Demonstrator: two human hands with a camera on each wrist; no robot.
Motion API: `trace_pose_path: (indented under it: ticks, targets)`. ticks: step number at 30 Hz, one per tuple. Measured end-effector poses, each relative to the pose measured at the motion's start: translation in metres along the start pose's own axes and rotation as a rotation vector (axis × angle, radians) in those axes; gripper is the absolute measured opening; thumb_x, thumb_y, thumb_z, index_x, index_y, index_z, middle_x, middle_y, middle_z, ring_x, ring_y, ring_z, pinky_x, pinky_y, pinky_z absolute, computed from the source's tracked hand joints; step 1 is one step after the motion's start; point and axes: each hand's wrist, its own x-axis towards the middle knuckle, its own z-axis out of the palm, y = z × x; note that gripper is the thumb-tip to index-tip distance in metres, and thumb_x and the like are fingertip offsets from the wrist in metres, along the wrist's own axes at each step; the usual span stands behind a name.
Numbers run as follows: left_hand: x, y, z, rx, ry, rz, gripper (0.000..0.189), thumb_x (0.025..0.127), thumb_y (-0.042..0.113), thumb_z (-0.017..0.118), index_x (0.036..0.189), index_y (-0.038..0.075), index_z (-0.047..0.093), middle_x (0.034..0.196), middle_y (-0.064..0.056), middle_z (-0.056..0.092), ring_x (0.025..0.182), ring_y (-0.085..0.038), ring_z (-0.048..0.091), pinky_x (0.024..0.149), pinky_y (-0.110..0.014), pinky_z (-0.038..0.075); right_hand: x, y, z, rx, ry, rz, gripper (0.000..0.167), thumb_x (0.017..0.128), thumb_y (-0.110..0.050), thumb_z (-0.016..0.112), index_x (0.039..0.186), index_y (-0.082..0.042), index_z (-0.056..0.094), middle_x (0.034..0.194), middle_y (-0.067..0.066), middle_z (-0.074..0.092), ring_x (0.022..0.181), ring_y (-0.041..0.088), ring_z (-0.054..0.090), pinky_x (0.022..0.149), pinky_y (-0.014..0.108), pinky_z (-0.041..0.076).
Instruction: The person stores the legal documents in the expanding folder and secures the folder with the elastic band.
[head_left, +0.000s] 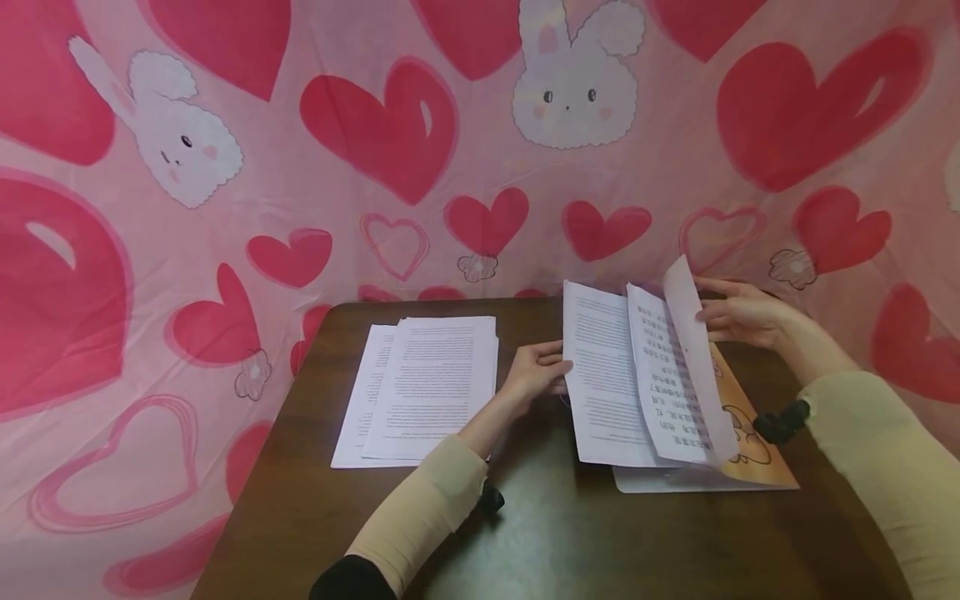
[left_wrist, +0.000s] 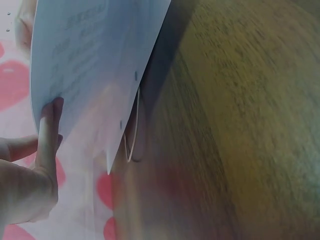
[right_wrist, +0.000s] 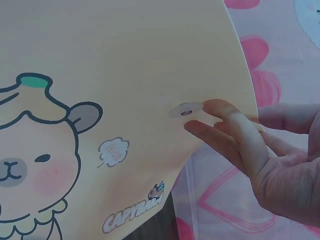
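In the head view, my left hand [head_left: 536, 371] pinches the left edge of upright printed sheets [head_left: 600, 375], with fingers behind them. The left wrist view shows those fingers [left_wrist: 48, 125] against the back of a sheet [left_wrist: 95, 60]. A tan paper folder [head_left: 757, 450] with a cartoon capybara stands partly opened around the sheets. My right hand [head_left: 742, 317] grips its upper right edge. In the right wrist view, fingertips lie beside a round white button [right_wrist: 186, 110] on the folder's cover. A large-print sheet [head_left: 663, 383] leans inside, beside a curled pale panel [head_left: 701, 358].
A loose stack of printed sheets [head_left: 442, 387] lies on the left of the dark wooden table [head_left: 540, 533]. A thin string loop [left_wrist: 135, 130] hangs by the folder's lower edge. Behind the table hangs a pink cloth [head_left: 465, 167] with hearts and rabbits.
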Motion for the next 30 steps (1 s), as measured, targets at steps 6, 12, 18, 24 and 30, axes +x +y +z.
trace_pose_path:
  ticks: [6,12,18,24,30]
  targets:
    - [0.002,0.0,0.01,-0.032,-0.03,0.011,0.052,0.103,-0.006,0.068,0.154,-0.007,0.057,0.135,-0.036,0.072,0.069,-0.009,0.073,0.081,-0.041,0.07,-0.002,0.002,-0.003,-0.022,0.01,0.011,0.09,0.111,0.002,0.049,0.173,-0.007,-0.015,0.112,-0.024,0.061,0.103,0.0,0.069,0.09,0.027,0.065]
    - [0.003,-0.003,0.024,-0.054,-0.03,0.02,0.051,0.102,-0.008,0.068,0.153,-0.008,0.058,0.133,-0.036,0.073,0.074,-0.015,0.076,0.077,-0.04,0.07,-0.003,0.0,-0.004,-0.028,0.02,0.011,0.09,0.111,0.002,0.05,0.174,-0.008,-0.014,0.114,-0.022,0.062,0.103,0.001,0.07,0.09,0.028,0.065]
    - [0.004,-0.007,0.034,-0.064,-0.034,0.025,0.052,0.102,-0.007,0.069,0.153,-0.006,0.059,0.132,-0.034,0.074,0.072,-0.015,0.075,0.081,-0.044,0.07,-0.001,0.002,-0.002,0.001,0.002,0.007,0.09,0.11,0.003,0.049,0.174,-0.007,-0.014,0.111,-0.025,0.062,0.103,0.001,0.071,0.089,0.028,0.065]
    - [0.006,-0.008,0.045,-0.074,-0.023,0.022,0.052,0.102,-0.006,0.071,0.153,-0.004,0.06,0.125,-0.033,0.076,0.066,-0.011,0.071,0.078,-0.041,0.07,0.0,0.003,-0.002,0.059,-0.029,0.009,0.09,0.11,0.006,0.046,0.173,-0.007,-0.018,0.11,-0.028,0.063,0.104,0.0,0.07,0.088,0.029,0.065]
    - [0.008,-0.009,0.054,-0.09,-0.011,0.006,0.051,0.102,-0.006,0.071,0.152,-0.004,0.062,0.113,-0.025,0.078,0.069,-0.013,0.071,0.081,-0.042,0.07,-0.001,0.0,-0.003,0.111,-0.042,0.002,0.091,0.109,0.008,0.044,0.172,-0.008,-0.02,0.11,-0.027,0.066,0.102,0.001,0.071,0.086,0.028,0.065]
